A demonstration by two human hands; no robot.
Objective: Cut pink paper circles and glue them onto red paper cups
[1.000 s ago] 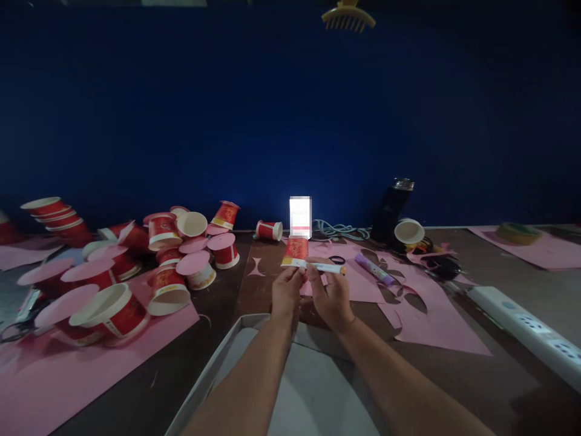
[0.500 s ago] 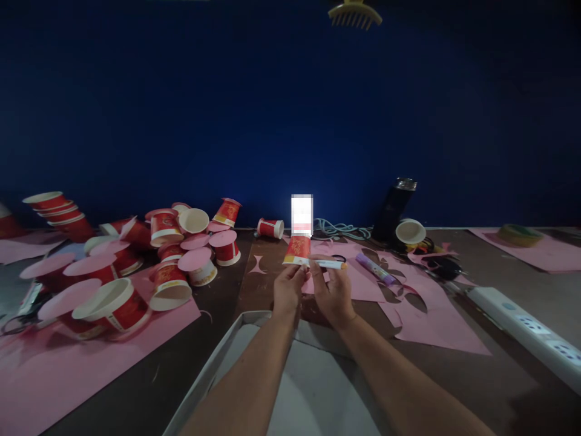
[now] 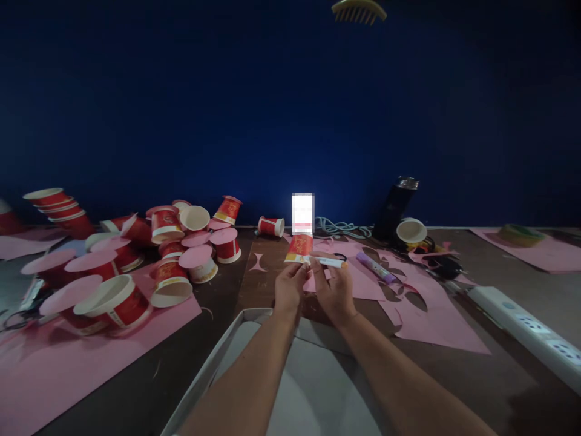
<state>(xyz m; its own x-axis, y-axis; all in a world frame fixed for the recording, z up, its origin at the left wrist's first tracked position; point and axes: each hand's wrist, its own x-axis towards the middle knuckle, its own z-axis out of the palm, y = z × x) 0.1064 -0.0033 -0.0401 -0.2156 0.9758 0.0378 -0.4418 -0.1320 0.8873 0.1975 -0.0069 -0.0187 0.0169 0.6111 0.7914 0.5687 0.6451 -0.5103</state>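
Above the near box, my left hand (image 3: 290,289) is closed on the rim of a red paper cup (image 3: 300,247) with gold print and a yellow band. Close beside it on the right, my right hand (image 3: 334,289) pinches a white marker-like pen (image 3: 327,263) with an orange end, which points left toward the cup's lower edge. The fingertips of both hands nearly meet at the cup. Pink paper (image 3: 358,284) lies beyond and to the right of my hands. A purple glue stick (image 3: 376,267) rests on it.
Many red cups, some with pink discs (image 3: 195,257), crowd the left side. A grey-white box (image 3: 313,381) lies under my forearms. At the back right stands a black bottle (image 3: 394,209) by a pale cable (image 3: 340,227). A white power strip (image 3: 521,327) lies far right.
The view has shifted very slightly. Both hands keep their hold on the cup and the pen, with hardly any other movement.
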